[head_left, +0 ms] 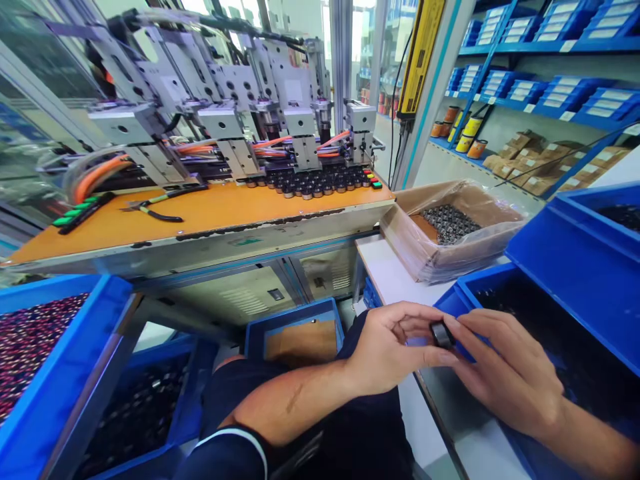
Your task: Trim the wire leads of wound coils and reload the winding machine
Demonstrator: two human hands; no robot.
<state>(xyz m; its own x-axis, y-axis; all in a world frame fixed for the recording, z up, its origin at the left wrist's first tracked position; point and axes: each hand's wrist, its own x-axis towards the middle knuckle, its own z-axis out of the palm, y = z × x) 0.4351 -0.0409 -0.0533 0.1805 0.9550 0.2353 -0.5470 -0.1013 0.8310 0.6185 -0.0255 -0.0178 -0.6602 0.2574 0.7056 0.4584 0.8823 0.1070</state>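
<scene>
A small black round part (442, 335) is held between my two hands, above the white side table on the right. My left hand (395, 347) has its thumb and fingers around the part's left side. Fingers of my right hand (505, 367) pinch the same part from the right. Just behind my right hand is a blue bin (467, 293) with dark parts inside. A cardboard box (425, 257) lined with clear plastic holds many small metallic and black parts, beyond my hands.
Machine fixtures (300, 123) stand behind an orange worktop (220, 213) bearing pliers (163, 200) and rows of black round parts (315, 181). Blue bins of red parts (107, 300) and dark parts are at left. A low blue tray (255, 340) holds cardboard.
</scene>
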